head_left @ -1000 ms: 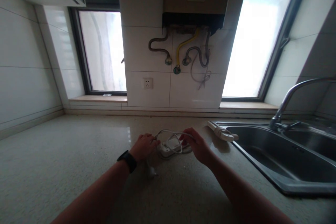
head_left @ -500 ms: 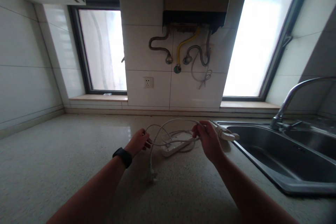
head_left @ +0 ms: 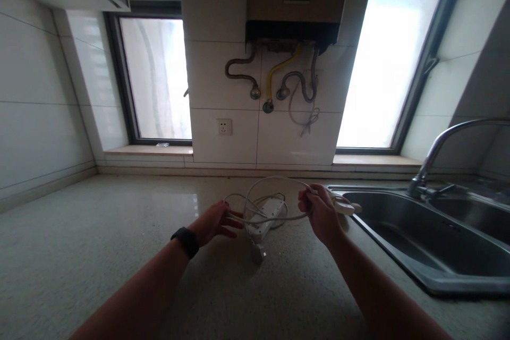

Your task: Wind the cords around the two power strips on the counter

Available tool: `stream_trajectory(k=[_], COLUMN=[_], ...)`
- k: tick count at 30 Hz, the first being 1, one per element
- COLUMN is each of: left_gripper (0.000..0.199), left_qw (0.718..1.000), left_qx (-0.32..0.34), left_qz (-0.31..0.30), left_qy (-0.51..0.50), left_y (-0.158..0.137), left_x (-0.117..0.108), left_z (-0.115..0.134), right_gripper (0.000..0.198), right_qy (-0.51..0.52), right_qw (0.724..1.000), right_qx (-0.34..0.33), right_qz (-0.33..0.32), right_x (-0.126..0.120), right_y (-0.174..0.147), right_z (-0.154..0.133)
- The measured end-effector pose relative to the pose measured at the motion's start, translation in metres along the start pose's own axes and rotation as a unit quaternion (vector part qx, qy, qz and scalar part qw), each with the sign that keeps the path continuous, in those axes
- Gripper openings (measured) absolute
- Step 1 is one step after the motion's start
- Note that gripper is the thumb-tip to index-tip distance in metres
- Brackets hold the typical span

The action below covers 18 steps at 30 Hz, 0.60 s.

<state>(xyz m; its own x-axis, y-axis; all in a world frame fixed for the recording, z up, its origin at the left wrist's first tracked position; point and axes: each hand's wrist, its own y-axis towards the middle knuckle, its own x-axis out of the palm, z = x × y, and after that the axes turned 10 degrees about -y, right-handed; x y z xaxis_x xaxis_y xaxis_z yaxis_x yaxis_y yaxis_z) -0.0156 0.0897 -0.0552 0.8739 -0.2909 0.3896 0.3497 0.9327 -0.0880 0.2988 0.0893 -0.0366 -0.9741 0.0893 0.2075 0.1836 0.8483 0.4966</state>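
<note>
- Lying on the counter (head_left: 119, 249) between two hands, the white power strip (head_left: 272, 209) sits slantwise under loops of its white cord (head_left: 287, 218).
- The plug (head_left: 258, 255) is by the strip's near end. It is dim there, so I can't tell if it touches the counter.
- The cord could get knotted if a loop slips under another one. A hard pull could drag the strip or make the plug bump.
- The right hand (head_left: 320, 210) is up a bit, bent in, with thumb and fingers pinching the cord.
- The left hand (head_left: 215, 223) reaches in low, fingers spread out. The cord runs by them, but I can't tell how tightly they hold it.
- Past the right hand, another white strip (head_left: 345, 206) lies beside the sink (head_left: 398, 223).
</note>
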Motion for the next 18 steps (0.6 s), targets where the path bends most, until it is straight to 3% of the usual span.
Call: stream_trajectory(k=[8,13,16,18], left_gripper=[0.019,0.018,0.020,0.020], left_qw=[0.998,0.993,0.992,0.990], left_qx=[0.029,0.092,0.127,0.141], left_qz=[-0.038,-0.050,-0.015,0.004], left_qy=[-0.034,-0.045,-0.011,0.025], left_y=[-0.002,-0.003,-0.005,-0.007], left_x=[0.009,0.015,0.024,0.031], left_z=[0.000,0.000,0.000,0.000], right_gripper=[0.015,0.019,0.022,0.031], right_qy=[-0.021,-0.127,-0.254,-0.366], right_qw=[0.999,0.991,0.965,0.925], right_qx=[0.011,-0.005,-0.042,-0.084], right_qz=[-0.037,-0.040,-0.050,-0.057], right_x=[0.000,-0.001,-0.002,-0.002], right_y=[-0.001,0.000,-0.001,-0.004], right_z=[0.004,0.006,0.006,0.004])
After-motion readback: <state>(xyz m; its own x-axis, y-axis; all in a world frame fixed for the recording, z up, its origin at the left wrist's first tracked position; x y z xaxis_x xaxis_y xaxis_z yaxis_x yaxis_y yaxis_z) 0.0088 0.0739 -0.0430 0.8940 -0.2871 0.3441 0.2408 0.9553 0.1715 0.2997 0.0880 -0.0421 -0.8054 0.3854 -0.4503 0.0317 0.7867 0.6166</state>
